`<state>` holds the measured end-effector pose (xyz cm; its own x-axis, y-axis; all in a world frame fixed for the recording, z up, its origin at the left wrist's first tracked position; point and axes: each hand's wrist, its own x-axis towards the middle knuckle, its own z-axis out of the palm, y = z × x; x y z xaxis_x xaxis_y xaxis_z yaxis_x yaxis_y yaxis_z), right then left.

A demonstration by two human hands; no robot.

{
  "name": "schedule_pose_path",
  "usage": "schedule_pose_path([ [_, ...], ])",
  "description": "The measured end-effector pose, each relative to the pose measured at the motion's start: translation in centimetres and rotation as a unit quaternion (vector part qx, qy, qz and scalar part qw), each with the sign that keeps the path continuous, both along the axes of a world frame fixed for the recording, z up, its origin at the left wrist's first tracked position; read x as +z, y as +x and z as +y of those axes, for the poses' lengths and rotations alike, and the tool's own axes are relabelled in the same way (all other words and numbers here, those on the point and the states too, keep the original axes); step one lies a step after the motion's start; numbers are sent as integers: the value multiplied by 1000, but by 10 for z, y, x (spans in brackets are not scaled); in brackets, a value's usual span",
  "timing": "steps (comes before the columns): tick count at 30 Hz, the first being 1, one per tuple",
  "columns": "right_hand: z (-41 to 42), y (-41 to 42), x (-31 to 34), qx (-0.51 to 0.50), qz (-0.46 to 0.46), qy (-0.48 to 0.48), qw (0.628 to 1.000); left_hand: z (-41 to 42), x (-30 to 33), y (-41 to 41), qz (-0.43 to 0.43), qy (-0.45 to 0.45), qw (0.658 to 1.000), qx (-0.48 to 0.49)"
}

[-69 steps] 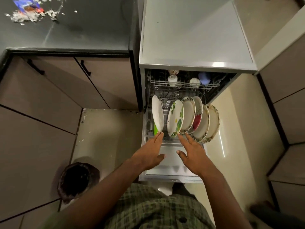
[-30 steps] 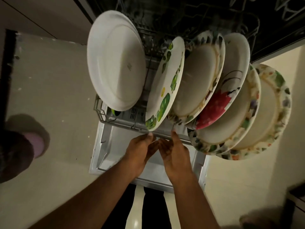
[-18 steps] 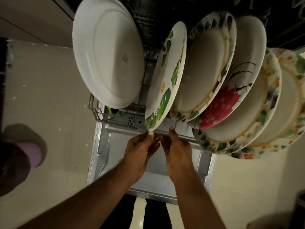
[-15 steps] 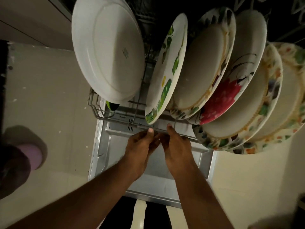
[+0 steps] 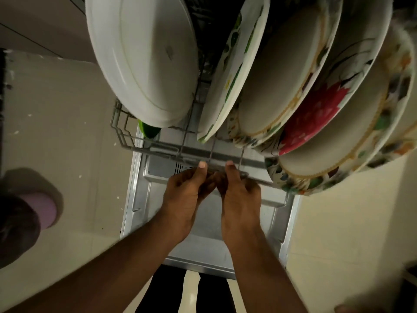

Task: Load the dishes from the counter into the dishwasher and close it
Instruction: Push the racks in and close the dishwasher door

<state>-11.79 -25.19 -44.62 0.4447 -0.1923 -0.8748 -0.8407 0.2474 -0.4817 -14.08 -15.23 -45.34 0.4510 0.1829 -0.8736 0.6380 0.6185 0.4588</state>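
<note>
The lower dishwasher rack point(image 5: 126, 141) is pulled out over the open door point(image 5: 203, 245). Several plates stand on edge in it: a plain white plate point(image 5: 144, 57) at the left, a green-leaf plate point(image 5: 232, 71), a gold-rimmed plate point(image 5: 284, 71), a red-flower plate point(image 5: 327, 105) and patterned ones point(image 5: 338, 154) at the right. My left hand point(image 5: 187, 193) and my right hand point(image 5: 239, 195) sit side by side at the rack's front rail, thumbs on top and fingers curled under the wire. A green item point(image 5: 147, 129) peeks out below the white plate.
A dark bin with a purple liner point(image 5: 24, 222) stands on the floor at the left. Beige cabinet fronts point(image 5: 40, 26) lie at the upper left. Pale floor tiles point(image 5: 338, 245) flank the door on both sides. My legs point(image 5: 167, 290) show below the door's edge.
The rack with its plates has slid out toward me, and my head has dropped closer. Both hands went from reaching open to gripping the front rail.
</note>
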Motion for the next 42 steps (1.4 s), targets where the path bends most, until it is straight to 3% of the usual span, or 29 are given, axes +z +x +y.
schedule_pose_path([
  [7,12,48,-11,-31,24,-12,999,-7,-6,52,52,20,998,19],
  [17,10,43,-22,-49,-1,-36,998,3,-5,59,73,-10,997,0],
  [22,16,37,-17,-65,-19,-73,995,3,-11,75,127,48,989,-51],
  [28,-3,12,-11,-57,4,-111,992,-23,-9,48,154,6,988,-33],
  [42,-14,1,-13,-15,6,-120,993,-28,-4,28,122,-9,992,-13],
])
